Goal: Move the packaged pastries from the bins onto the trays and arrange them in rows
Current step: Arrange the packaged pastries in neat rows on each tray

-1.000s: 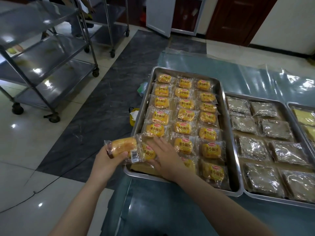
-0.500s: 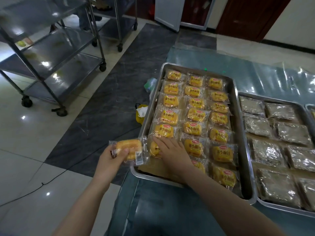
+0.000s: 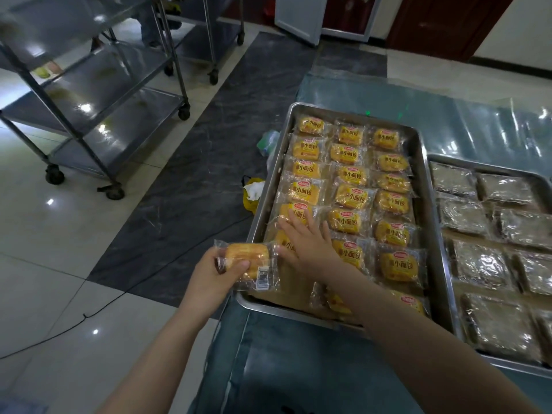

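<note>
Loose pastry [image 3: 246, 261]: golden bun in a clear wrapper, barcode label up, lying level in left grip [image 3: 213, 274], over the near-left corner of steel tray [image 3: 425, 204]. Tray packets [image 3: 351, 197]: yellow-printed, flat, three columns; right grip [image 3: 309, 243] lies flat on the near-left ones. Second tray [image 3: 490, 171], right of both grips: dark packets [image 3: 481, 265] in rows.

Room: tiled floor [image 3: 53, 258], dark marble strip [image 3: 191, 186].
Steel wheeled racks [image 3: 98, 94] left; brown door [image 3: 442, 22] at back.
</note>
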